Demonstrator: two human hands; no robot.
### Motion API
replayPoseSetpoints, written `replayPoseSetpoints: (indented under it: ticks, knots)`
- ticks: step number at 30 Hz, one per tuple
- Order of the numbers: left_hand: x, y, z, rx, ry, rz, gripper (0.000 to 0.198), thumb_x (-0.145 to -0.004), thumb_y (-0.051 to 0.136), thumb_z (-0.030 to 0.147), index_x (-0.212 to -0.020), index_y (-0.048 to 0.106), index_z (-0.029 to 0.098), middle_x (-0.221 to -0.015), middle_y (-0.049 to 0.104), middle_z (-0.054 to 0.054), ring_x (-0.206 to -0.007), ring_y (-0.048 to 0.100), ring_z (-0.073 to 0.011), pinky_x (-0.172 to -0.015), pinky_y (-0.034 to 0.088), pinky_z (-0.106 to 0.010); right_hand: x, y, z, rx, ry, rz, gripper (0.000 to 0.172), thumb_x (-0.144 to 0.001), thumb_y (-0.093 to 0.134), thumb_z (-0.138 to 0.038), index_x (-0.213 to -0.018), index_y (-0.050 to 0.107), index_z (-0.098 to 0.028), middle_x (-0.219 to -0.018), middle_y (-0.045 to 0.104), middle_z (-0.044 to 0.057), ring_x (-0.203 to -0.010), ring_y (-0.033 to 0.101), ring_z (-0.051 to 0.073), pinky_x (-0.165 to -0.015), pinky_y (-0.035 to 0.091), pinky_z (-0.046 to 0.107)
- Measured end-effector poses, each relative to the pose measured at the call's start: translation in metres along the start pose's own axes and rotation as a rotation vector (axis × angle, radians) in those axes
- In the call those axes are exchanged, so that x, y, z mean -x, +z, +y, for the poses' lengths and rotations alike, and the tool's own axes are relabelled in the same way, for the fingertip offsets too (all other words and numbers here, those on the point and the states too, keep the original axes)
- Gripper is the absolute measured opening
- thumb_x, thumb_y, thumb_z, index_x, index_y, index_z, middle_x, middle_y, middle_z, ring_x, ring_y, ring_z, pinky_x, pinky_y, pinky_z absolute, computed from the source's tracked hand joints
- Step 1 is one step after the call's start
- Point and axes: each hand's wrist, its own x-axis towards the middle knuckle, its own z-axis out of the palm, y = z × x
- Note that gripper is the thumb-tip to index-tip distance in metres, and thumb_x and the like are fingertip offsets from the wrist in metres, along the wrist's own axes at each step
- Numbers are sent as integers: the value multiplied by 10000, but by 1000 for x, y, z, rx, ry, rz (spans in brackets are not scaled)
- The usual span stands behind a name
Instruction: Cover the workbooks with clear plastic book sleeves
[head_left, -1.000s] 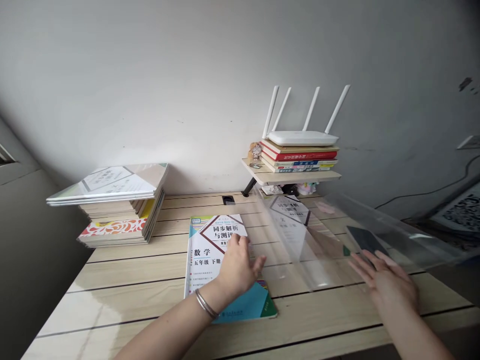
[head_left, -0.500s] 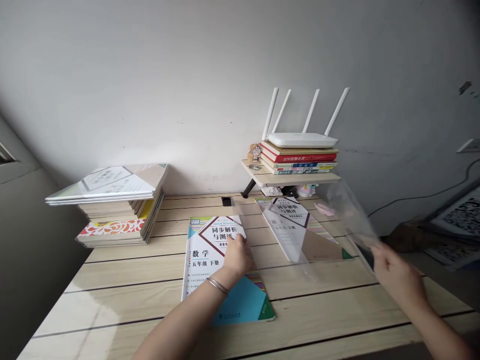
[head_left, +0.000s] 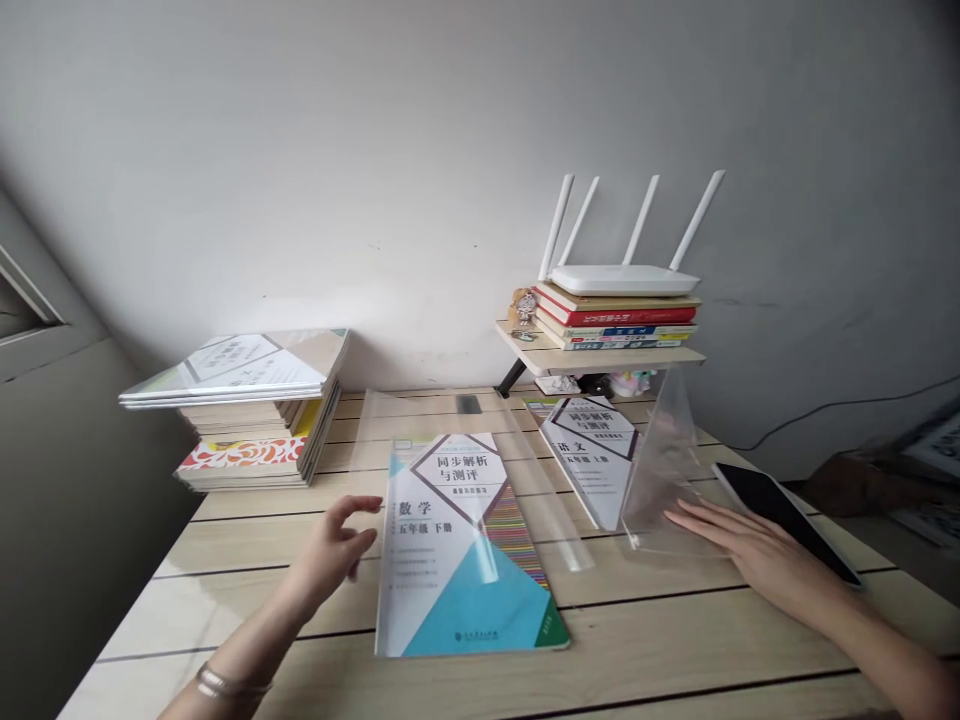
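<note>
A maths workbook [head_left: 469, 560] with a blue and white cover lies face up on the slatted table. A clear plastic book cover [head_left: 555, 510] spreads across it, past its top and right edges. My left hand [head_left: 341, 540] hovers just beside the workbook's left edge, fingers apart and holding nothing. Farther right, my right hand [head_left: 739, 540] rests with outstretched fingers on another clear plastic sheet [head_left: 664, 470], whose upper part stands up in a fold. Partly behind that sheet is a second workbook [head_left: 589, 455], lying flat.
A stack of books [head_left: 247, 440] stands at the back left. A small raised shelf [head_left: 600, 355] holds books and a white router [head_left: 626, 280] with antennas. A dark-screened tablet [head_left: 784, 520] lies near the table's right edge.
My left hand has left the maths workbook and moved left. A clear cover now lies across that book. My right hand has moved slightly left, flattening onto plastic, and the tablet is more exposed.
</note>
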Motion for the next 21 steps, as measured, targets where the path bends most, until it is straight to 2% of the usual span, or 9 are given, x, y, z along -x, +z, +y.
replayPoseSetpoints:
  ticks: [1, 3, 5, 7, 12, 16, 19, 21]
  knots:
    - [5, -10, -9, -14, -6, 11, 346, -609, 663, 284, -939, 627, 185, -1121, 617, -70, -397, 427, -33, -361, 375, -216, 1, -2, -2, -21, -11, -7, 560, -720, 390, -169, -1210, 606, -334, -1323, 542, 1, -1240, 480, 241, -1046, 354, 467]
    - [12, -25, -26, -37, -38, 22, 401, -608, 672, 317, -984, 624, 186, -874, 657, -27, -385, 407, -46, -371, 357, -210, 5, -6, -10, -69, -39, -36, 551, -716, 402, -173, -1194, 617, -342, -1320, 542, -12, -1245, 473, 243, -1054, 350, 464]
    - [17, -35, -39, -49, -75, 29, 468, -625, 668, 359, -1054, 608, 182, -547, 525, 62, -365, 358, -60, -374, 319, -196, 11, -10, -17, -95, -63, -78, 532, -715, 420, -183, -1172, 630, -357, -1320, 539, -25, -1248, 469, 248, -1061, 341, 473]
    - [19, -44, -47, -62, -104, 27, 545, -635, 663, 411, -1118, 579, 173, -429, 351, 115, -358, 307, -67, -374, 273, -185, 19, -12, -19, -97, -57, -94, 516, -712, 436, -198, -1153, 640, -370, -1319, 538, -33, -1242, 475, 254, -1060, 342, 483]
    - [21, -55, -46, -93, -96, -41, 658, -645, 659, 495, -1186, 536, 143, -449, 325, 107, -402, 303, -74, -397, 232, -183, 31, -15, -10, -40, 51, -88, 595, -649, 448, -159, -1173, 625, -379, -1318, 539, -7, -1231, 480, 283, -1051, 349, 508]
    - [23, -54, -43, -102, -91, -62, 678, -660, 646, 510, -1214, 514, 142, -468, 334, 101, -409, 299, -76, -398, 226, -188, 31, -18, -8, 79, 116, -171, 757, -566, 458, -82, -1235, 557, -424, -1378, 467, 7, -1293, 373, 325, -1005, 360, 575]
    - [23, -53, -45, -122, -80, -60, 682, -670, 639, 506, -1227, 501, 138, -471, 338, 99, -416, 300, -77, -407, 228, -191, 23, -26, -26, 139, 112, -199, 766, -547, 492, -88, -1227, 564, -433, -1384, 461, 23, -1306, 324, 378, -937, 392, 632]
    - [23, -55, -48, -137, -81, -62, 691, -680, 625, 516, -1243, 487, 139, -468, 328, 103, -417, 298, -78, -411, 234, -192, 16, -33, -53, 122, 47, -151, 712, -595, 532, -147, -1258, 545, -406, -1398, 450, 31, -1313, 314, 387, -942, 385, 642]
